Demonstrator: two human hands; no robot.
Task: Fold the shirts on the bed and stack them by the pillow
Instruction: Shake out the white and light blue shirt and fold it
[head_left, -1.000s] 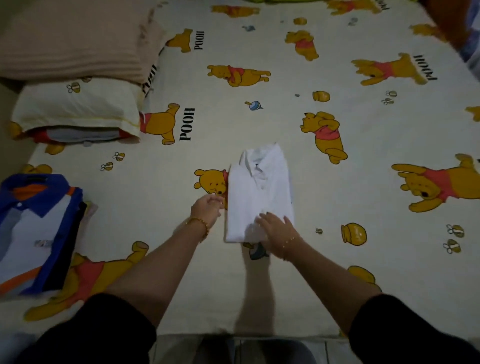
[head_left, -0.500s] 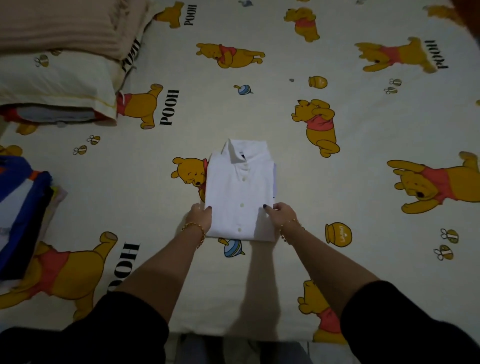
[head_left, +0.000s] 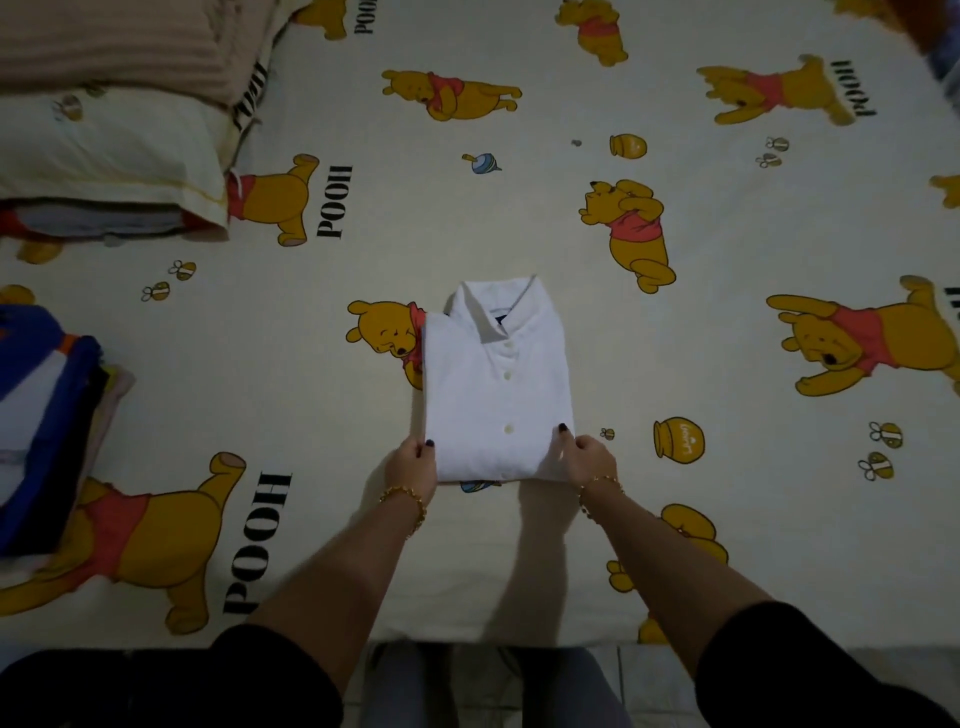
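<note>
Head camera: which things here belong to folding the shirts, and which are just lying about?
Job: white shirt, its near corners pinched by the left hand and right hand; folded shirt pile; pillow.
Lying about: brown blanket on the pillow; grey cloth under it.

Open sheet (head_left: 597, 364) rightward — stacked shirts (head_left: 47, 426) left.
</note>
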